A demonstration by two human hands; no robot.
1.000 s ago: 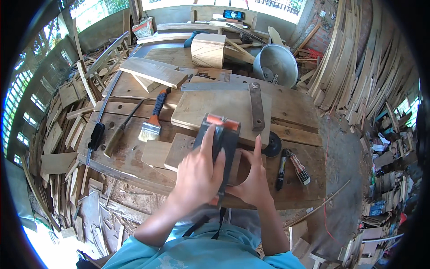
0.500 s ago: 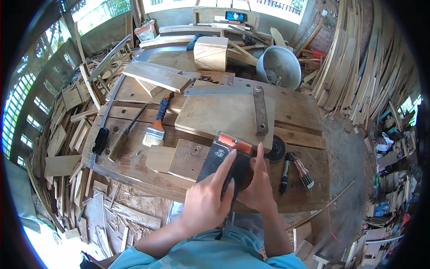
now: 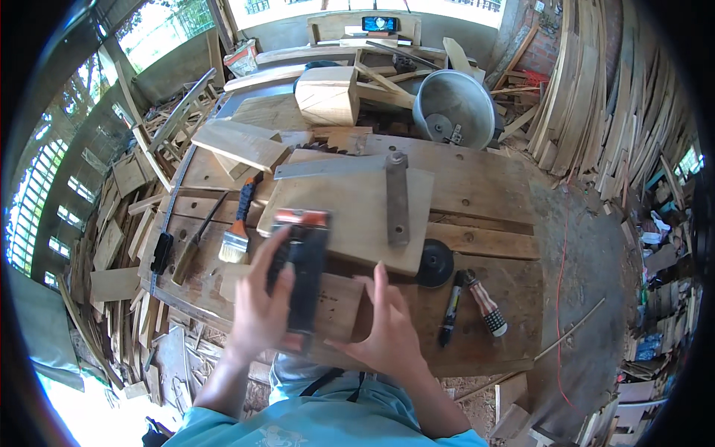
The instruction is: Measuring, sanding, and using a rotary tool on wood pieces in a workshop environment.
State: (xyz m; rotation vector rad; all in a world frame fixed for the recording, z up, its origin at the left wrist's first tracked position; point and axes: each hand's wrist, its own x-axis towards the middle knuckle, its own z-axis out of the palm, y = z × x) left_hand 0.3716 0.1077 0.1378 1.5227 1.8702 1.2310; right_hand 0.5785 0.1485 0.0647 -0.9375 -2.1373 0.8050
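Observation:
My left hand (image 3: 259,309) is closed on a long black block-shaped tool with orange-red ends (image 3: 307,272), its exact kind unclear through motion blur. The tool is above a wooden block (image 3: 340,302) near the bench's front edge. Fingers apart and holding nothing, my right hand (image 3: 391,328) is just right of that block. Beyond them lies a broad wooden board (image 3: 339,197), with a flat metal ruler-like strip (image 3: 328,167) and a metal bar with a bolt (image 3: 398,201) on top. A black disc (image 3: 435,263) sits by the board's right corner.
The workbench (image 3: 491,287) also carries a marker pen (image 3: 451,316), a patterned-handle tool (image 3: 488,307), a paintbrush (image 3: 237,237), a wooden-handled tool (image 3: 190,253) and a long metal ruler (image 3: 176,205). A metal pot (image 3: 456,104) stands behind; wood scraps pile up on both sides.
The black tool has moved left with my left hand and now stands over the wooden block. My right hand has come away from it and opened. The view has shifted slightly.

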